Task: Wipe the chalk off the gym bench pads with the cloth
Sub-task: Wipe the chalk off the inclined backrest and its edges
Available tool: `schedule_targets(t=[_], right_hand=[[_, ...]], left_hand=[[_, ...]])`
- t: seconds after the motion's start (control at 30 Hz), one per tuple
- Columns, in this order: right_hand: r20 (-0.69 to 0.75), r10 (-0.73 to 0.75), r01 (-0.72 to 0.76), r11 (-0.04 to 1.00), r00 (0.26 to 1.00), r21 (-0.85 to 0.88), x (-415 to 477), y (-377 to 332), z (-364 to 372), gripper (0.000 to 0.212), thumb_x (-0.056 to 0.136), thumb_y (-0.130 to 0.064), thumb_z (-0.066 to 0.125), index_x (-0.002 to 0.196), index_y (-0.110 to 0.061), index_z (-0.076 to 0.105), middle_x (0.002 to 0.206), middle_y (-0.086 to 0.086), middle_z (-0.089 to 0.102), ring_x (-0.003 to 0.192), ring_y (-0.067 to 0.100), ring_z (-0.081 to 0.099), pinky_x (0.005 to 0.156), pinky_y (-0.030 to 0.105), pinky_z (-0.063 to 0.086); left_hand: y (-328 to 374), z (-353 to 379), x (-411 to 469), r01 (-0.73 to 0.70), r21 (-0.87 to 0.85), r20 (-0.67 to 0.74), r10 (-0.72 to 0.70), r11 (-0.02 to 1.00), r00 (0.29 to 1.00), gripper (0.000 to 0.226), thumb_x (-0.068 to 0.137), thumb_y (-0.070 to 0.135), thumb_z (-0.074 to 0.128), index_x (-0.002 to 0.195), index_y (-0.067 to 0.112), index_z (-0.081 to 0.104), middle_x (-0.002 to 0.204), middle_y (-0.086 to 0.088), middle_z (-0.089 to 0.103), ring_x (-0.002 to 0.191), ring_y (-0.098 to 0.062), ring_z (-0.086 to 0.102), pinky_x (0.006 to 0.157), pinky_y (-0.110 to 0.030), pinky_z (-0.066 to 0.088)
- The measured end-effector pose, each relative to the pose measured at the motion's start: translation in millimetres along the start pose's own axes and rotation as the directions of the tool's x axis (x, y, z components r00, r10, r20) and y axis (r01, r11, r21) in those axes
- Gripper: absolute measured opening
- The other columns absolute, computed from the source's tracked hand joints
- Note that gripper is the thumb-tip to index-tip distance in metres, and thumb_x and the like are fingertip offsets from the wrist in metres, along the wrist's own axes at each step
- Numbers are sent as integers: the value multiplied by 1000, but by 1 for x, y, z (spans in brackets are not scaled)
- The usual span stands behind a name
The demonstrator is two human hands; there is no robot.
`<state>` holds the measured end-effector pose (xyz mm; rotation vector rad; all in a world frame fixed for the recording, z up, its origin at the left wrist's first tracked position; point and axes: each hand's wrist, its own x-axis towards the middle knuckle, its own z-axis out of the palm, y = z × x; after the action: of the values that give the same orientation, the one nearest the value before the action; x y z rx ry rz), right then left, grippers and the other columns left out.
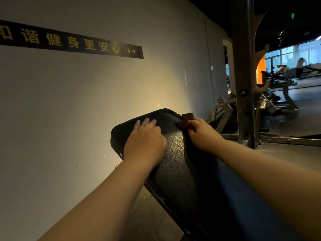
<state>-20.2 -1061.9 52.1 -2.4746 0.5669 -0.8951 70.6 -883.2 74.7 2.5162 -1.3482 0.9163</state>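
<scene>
Against a grey wall (86, 105), a black gym bench pad (175, 157) slopes up and away from the camera, its rounded top end close to the wall and its pebbled surface catching a warm patch of light. The left hand (145, 138) lies on the upper left part of the pad, palm down, fingers (146, 121) stretched out nearly straight and pressed flat on the vinyl just short of the top edge; it holds nothing. The right hand (202, 132) is at the pad's upper right edge, with its fingers curled round a small dark reddish-brown cloth (186, 120). The cloth is bunched up, part of it sticking out above the knuckles, and it touches the pad at the corner where the top surface rolls over to the side. The two hands are near each other, with a strip of bare pad between them. Both forearms reach in from the bottom of the view, sleeves not visible. Along the right flank of the pad runs a dark blue surface (243, 197); whether it is part of the bench cannot be told. On the wall, high on the left, hangs a long black banner (69, 42) with yellow characters and a small dumbbell mark. To the right stands a thick metal rack upright (243, 75) with curved hooks, and beyond it are other benches (281, 84), bright windows (295, 53) and two people (300, 65), far off and blurred. Below the pad is a dark floor (147, 214).
</scene>
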Motion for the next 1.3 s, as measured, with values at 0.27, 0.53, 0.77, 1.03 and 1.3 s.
schedule_targets(t=[0.27, 0.53, 0.77, 1.03, 1.3], right_hand=[[29, -184, 179, 975, 982, 132, -13, -20, 14, 43, 104, -28, 49, 147, -25, 48, 156, -3, 37, 141, 15, 37, 111, 22, 26], [14, -65, 61, 980, 998, 192, -19, -29, 18, 46, 103, -21, 42, 148, -22, 45, 154, 6, 38, 140, 20, 38, 117, 32, 29], [-12, -121, 121, 993, 993, 1, -22, -6, 8, 47, 100, -17, 47, 147, -18, 47, 164, 0, 19, 148, 24, 21, 122, 37, 14], [50, -317, 314, 947, 947, 70, -36, -33, 20, 50, 104, -16, 45, 153, -23, 38, 164, -10, 22, 149, 10, 21, 115, 17, 13], [-97, -99, 109, 989, 990, 104, -13, -26, 24, 42, 102, -14, 45, 144, -15, 50, 156, 3, 38, 142, 21, 36, 116, 30, 26]], left_hand=[[1, -1, 8, 26, -66, 86, -20, 998, 996, 42, 103, 29, 38, 137, 12, 55, 151, -6, 46, 145, -24, 33, 119, -37, 25], [-1, -3, 8, 115, -267, 113, -88, 957, 990, 48, 101, 22, 37, 147, 15, 47, 161, 1, 33, 152, -20, 18, 121, -35, 17], [-15, -7, 12, 3, -131, 149, 17, 991, 989, 49, 100, 29, 41, 147, 16, 49, 160, 1, 35, 149, -16, 27, 120, -36, 24], [-26, -6, 20, 1, 22, 96, -3, 1000, 995, 49, 103, 29, 30, 145, 10, 47, 157, -8, 37, 145, -23, 30, 121, -36, 23], [-25, -2, 19, 6, 31, 52, -8, 1000, 999, 50, 104, 27, 30, 149, 10, 42, 161, -7, 31, 150, -20, 24, 122, -33, 15]])
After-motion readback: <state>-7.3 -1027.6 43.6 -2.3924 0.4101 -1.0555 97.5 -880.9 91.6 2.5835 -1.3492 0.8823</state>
